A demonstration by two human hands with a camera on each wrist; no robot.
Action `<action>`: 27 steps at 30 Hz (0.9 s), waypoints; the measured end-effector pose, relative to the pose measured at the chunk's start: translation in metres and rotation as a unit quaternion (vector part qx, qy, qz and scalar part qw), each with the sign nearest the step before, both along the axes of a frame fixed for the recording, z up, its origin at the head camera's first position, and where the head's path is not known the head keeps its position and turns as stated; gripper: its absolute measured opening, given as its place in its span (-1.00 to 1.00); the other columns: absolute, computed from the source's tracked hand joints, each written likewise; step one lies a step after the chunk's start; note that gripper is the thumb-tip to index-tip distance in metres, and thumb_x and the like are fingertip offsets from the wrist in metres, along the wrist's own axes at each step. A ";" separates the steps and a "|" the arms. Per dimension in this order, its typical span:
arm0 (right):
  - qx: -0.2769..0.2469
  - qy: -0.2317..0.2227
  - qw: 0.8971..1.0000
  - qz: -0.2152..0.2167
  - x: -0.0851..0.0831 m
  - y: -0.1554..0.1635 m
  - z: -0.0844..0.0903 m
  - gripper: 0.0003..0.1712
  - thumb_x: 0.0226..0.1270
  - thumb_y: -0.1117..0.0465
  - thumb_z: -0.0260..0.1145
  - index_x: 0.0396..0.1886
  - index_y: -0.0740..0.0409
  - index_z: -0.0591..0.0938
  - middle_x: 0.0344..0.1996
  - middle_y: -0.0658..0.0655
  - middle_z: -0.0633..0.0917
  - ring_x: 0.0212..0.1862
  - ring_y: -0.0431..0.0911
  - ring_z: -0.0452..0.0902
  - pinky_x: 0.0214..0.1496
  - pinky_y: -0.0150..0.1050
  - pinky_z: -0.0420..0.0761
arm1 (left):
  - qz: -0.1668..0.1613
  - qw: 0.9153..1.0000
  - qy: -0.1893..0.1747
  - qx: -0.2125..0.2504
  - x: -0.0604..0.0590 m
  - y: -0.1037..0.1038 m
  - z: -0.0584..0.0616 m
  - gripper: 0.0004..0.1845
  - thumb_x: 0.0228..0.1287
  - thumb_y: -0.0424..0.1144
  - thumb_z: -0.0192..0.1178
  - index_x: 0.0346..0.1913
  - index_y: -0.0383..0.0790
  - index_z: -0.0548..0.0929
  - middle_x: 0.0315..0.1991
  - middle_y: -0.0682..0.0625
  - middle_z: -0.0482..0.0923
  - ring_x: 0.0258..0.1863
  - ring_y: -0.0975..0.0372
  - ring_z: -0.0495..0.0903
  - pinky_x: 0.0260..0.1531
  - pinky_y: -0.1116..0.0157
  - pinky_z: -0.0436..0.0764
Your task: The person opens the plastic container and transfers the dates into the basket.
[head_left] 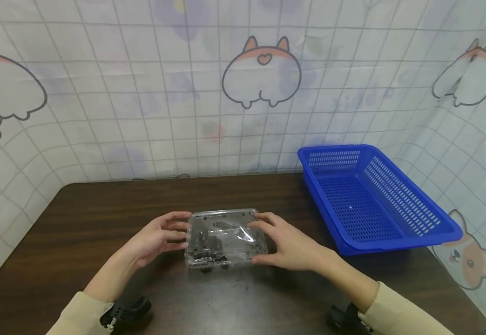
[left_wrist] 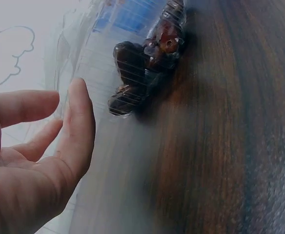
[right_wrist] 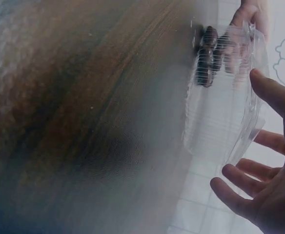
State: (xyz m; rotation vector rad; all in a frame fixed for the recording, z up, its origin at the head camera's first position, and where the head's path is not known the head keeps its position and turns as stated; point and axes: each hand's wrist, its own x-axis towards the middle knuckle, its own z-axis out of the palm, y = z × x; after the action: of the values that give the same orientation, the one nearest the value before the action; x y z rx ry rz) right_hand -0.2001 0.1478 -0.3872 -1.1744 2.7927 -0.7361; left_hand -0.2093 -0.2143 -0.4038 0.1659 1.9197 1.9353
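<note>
A clear plastic clamshell box (head_left: 230, 232), its lid down, sits on the dark wooden table. Several dark reddish-brown, glossy, oblong pieces (left_wrist: 130, 73) lie bunched at its left end; their kind is not clear. My left hand (head_left: 163, 237) is at the box's left side, fingers extended with the tips right at the wall. At the right end is my right hand (head_left: 289, 242), fingers spread over the back right corner and thumb by the front edge. In the right wrist view that thumb (right_wrist: 272, 92) meets the lid's rim, while the other fingers are loosely bent beside the box.
A blue perforated plastic basket (head_left: 364, 200) stands at the right of the table (head_left: 113, 204), behind my right forearm. A white gridded cloth (head_left: 151, 93) with cartoon dogs hangs along the back and sides. Each wrist wears a black strap (head_left: 121, 311).
</note>
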 end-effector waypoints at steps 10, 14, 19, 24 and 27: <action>0.002 -0.006 1.000 -0.011 0.002 -0.005 -0.002 -0.18 0.30 -0.20 0.48 0.46 0.00 0.46 0.47 0.22 0.34 0.43 0.13 0.34 0.29 0.12 0.53 | 0.006 1.000 0.008 -0.025 0.001 -0.001 -0.003 -0.25 0.36 -0.47 0.31 0.53 -0.36 0.21 0.27 -0.35 0.38 -0.03 0.09 0.63 0.04 0.12 0.68; 0.006 0.002 1.000 -0.010 0.003 -0.005 -0.003 -0.20 0.35 -0.18 0.44 0.47 0.04 0.45 0.47 0.24 0.34 0.42 0.14 0.34 0.30 0.12 0.53 | 0.004 0.999 0.008 -0.035 -0.003 0.001 -0.006 -0.23 0.33 -0.46 0.35 0.52 -0.34 0.22 0.24 -0.33 0.40 -0.08 0.09 0.64 0.00 0.13 0.70; 0.006 0.021 1.000 0.003 0.000 -0.007 -0.001 -0.22 0.41 -0.14 0.39 0.48 0.12 0.43 0.46 0.29 0.34 0.41 0.17 0.35 0.31 0.13 0.51 | 0.013 0.999 0.012 -0.037 -0.008 0.001 -0.004 -0.24 0.33 -0.49 0.34 0.51 -0.35 0.23 0.18 -0.32 0.42 -0.13 0.11 0.66 -0.06 0.17 0.72; -0.001 0.016 1.000 -0.008 -0.003 -0.011 0.000 -0.23 0.43 -0.10 0.39 0.50 0.12 0.41 0.48 0.35 0.26 0.40 0.16 0.35 0.29 0.10 0.54 | 0.018 0.999 0.015 -0.041 -0.011 0.000 -0.002 -0.26 0.38 -0.47 0.30 0.54 -0.31 0.21 0.11 -0.27 0.44 -0.15 0.12 0.65 -0.10 0.19 0.73; -0.002 0.007 1.000 -0.027 -0.001 -0.013 -0.001 -0.23 0.42 -0.10 0.40 0.51 0.08 0.41 0.45 0.39 0.25 0.28 0.12 0.45 0.18 0.05 0.61 | 0.019 0.999 0.016 -0.041 -0.011 0.000 -0.002 -0.27 0.40 -0.46 0.28 0.55 -0.30 0.21 0.07 -0.24 0.47 -0.14 0.12 0.64 -0.11 0.20 0.73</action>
State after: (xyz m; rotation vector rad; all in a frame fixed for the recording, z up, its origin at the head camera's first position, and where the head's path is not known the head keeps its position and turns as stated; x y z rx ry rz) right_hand -0.2015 0.1349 -0.3883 -1.1136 2.8466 -0.7414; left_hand -0.2206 -0.2145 -0.4057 0.1381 2.0331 1.8835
